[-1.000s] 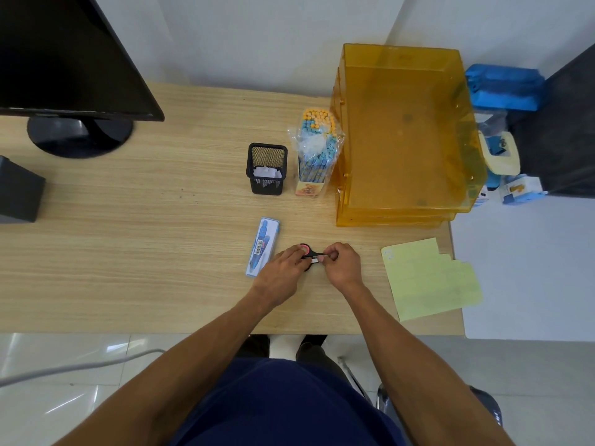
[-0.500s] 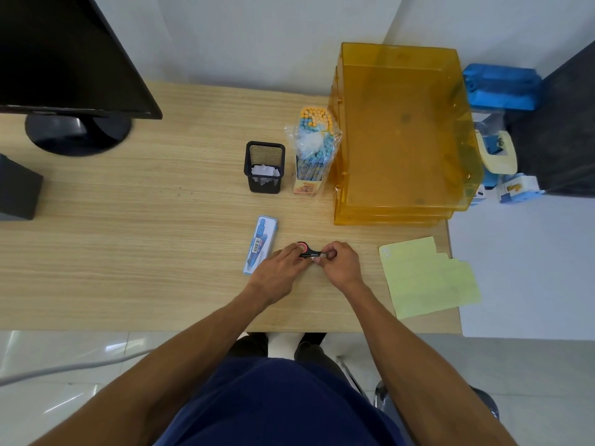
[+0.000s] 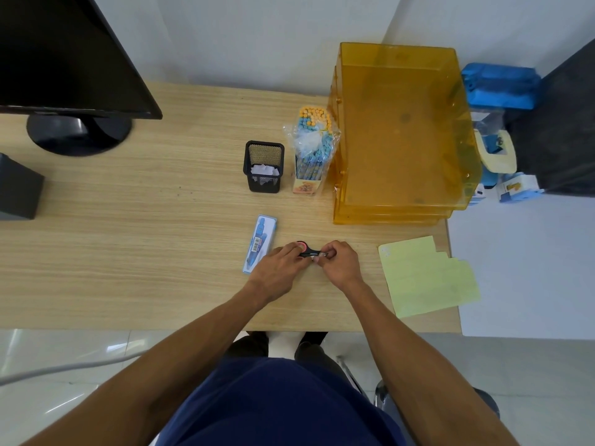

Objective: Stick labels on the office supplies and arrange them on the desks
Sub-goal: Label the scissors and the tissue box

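On my feed the left hand point(image 3: 280, 268) and right hand point(image 3: 339, 263) each have a pinching grip on the small black scissors point(image 3: 308, 252), one per end, just over the worktop point(image 3: 161, 236) beside a boxed pen point(image 3: 260, 243).

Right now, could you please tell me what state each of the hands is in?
Left hand: closed, holding the red-ringed end of the small black tool.
Right hand: closed, pinching the other end of the same tool.

The single head-worn view looks steeply down, from close above, at the desk point(image 3: 128, 252) edge.
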Demonstrator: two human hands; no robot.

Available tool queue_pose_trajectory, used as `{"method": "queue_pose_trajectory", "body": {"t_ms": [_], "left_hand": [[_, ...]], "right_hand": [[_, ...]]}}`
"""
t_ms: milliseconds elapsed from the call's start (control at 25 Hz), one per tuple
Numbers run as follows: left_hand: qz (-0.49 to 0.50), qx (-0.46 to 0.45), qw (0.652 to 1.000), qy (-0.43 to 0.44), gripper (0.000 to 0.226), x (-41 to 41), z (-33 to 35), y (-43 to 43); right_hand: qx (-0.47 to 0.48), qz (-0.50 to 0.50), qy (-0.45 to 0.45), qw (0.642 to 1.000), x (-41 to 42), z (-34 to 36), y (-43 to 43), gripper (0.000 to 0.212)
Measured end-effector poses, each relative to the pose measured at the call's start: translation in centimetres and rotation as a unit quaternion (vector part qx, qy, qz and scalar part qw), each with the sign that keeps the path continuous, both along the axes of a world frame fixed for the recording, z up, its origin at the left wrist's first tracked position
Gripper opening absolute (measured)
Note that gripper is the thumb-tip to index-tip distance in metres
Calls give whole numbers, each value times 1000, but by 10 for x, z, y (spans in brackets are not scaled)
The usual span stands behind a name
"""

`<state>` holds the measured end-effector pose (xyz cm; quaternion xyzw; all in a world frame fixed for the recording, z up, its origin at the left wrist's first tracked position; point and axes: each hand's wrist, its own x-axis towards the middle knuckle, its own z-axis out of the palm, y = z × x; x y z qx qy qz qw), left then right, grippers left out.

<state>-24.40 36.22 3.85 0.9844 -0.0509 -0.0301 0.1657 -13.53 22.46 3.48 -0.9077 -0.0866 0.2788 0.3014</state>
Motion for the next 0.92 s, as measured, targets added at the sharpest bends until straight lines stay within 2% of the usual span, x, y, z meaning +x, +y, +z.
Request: {"method": "queue_pose_trajectory", "body": {"t_ms": [240,320,400,480,600,680,760,840,920], "left_hand": [[8,27,1000,-3,43,1,-7,-2],[5,37,999,1,32,3,-8,-2],[26,45,999,16,25,7,-5,-4],[67,50,996,43,32,16,1,-11],[92,73,987,108,50,32,5,-21],[94,109,981,127,47,41,8,-26],[108,123,975,148,39,48,10,-29],[127,89,972,177,32,53,10,-32],[184,-56,958,213,23,57,10,-31]], "right_hand": [[5,-3,3,1000,0,-2,0,15],[1,-3,3,1000,0,-3,0,11],[12,-11,21,1000,1,-3,-3,20],[46,-44,61,996,1,1,-8,25],[135,-151,143,969,0,3,-21,22],[188,-221,186,939,-1,7,-34,22],[207,-251,197,925,0,8,-45,20],[212,-251,204,922,-1,7,-54,15],[206,-234,215,925,0,7,-56,10]]}}
